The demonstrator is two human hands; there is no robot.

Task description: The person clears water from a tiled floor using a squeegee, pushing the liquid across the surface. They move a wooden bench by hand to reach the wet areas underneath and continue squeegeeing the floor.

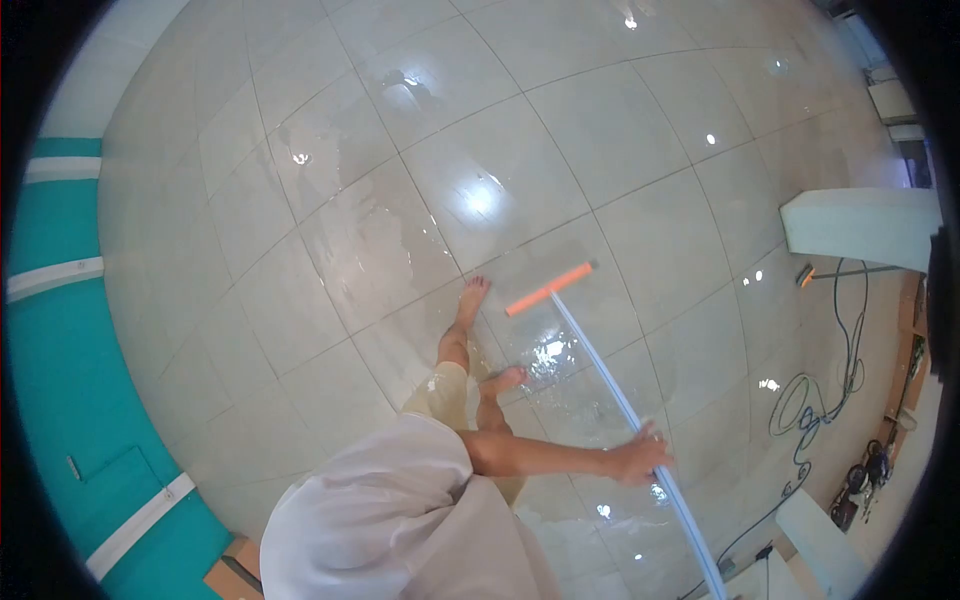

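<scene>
Gripping the squeegee [597, 362] with your right hand [638, 458], lower right of centre.

Your fingers are wrapped around its pale blue pole, which runs off the bottom edge; your left hand is out of frame, so its grip can't be told. Orange head [528, 301] at mid-frame, near your bare left foot [476, 288]. Wet, glinting floor tiles [640, 120] spread to the top. Beyond, at right: looped cable [819, 416], white pillar base [865, 222]; teal wall panels [60, 370] at far left.
</scene>
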